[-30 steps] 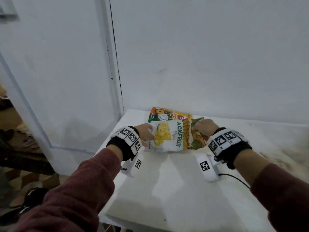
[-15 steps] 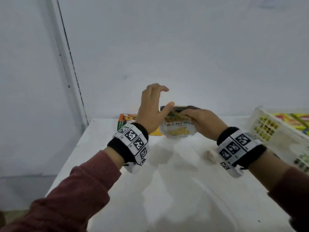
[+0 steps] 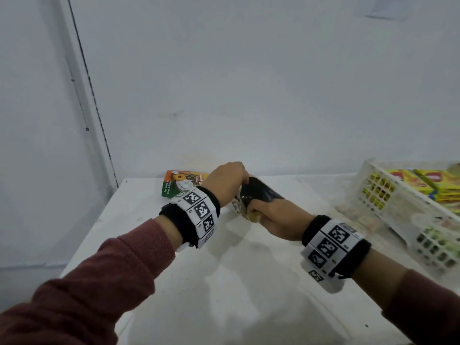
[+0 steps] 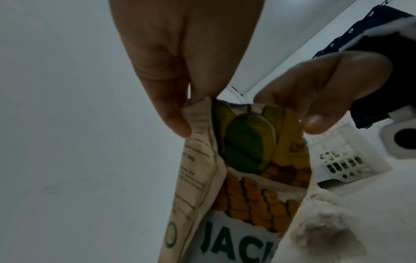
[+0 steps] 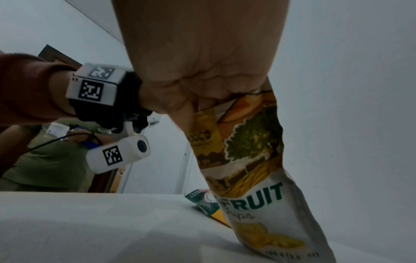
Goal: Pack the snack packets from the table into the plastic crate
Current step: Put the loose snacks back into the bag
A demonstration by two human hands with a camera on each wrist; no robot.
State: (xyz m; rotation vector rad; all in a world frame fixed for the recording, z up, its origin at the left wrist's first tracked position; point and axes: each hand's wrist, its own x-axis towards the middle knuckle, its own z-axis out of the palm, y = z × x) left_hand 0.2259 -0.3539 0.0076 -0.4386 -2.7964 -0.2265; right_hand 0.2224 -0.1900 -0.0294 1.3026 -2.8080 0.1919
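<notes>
Since the earlier frame the white-and-yellow jackfruit chips packet has swung upright, long axis vertical, top seam pinched by the left hand and gripped by the right hand at 12 o'clock on the white desk; the white lattice plastic crate at 3 o'clock already holds yellow packets, and one orange-green packet remains.

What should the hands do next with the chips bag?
Probably carry the bag to the right and lower it into the crate. Both the left hand and the right hand already pinch its top, and the crate stands open on the table, with packets inside.
</notes>
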